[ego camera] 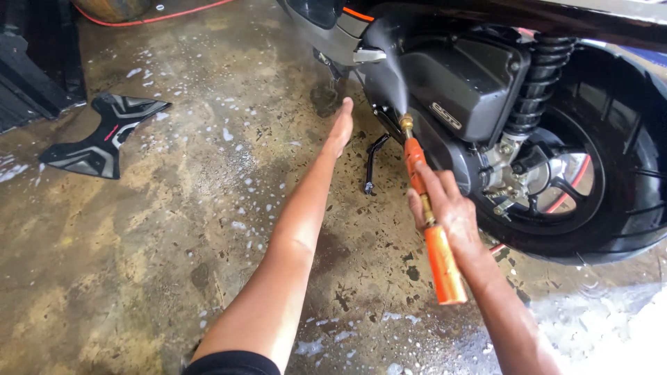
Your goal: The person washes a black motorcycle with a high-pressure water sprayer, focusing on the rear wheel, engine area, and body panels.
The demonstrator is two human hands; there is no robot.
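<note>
Orange spray lance [432,222] gripped in right hand [445,205], fingers wrapped round its shaft, brass nozzle [406,123] aimed toward twelve o'clock. Thin jet of water [393,69] shooting from that nozzle up onto black engine casing [462,87] of scooter [486,76]. Left hand [340,128] stretched flat toward twelve o'clock, fingers straight and together, holding nothing, hovering near scooter's underside and just at nine o'clock of nozzle. Black side stand [372,163] hanging down between both hands. Rear wheel [611,173] with black tyre at three o'clock of right hand, coil spring shock [542,80] above it. Wet concrete floor [174,229] flecked with white foam, thicker foam at five o'clock. Black and grey floor mat [104,135] lying at nine o'clock, well apart from both hands. Red hose [139,19] curving at eleven o'clock.
</note>
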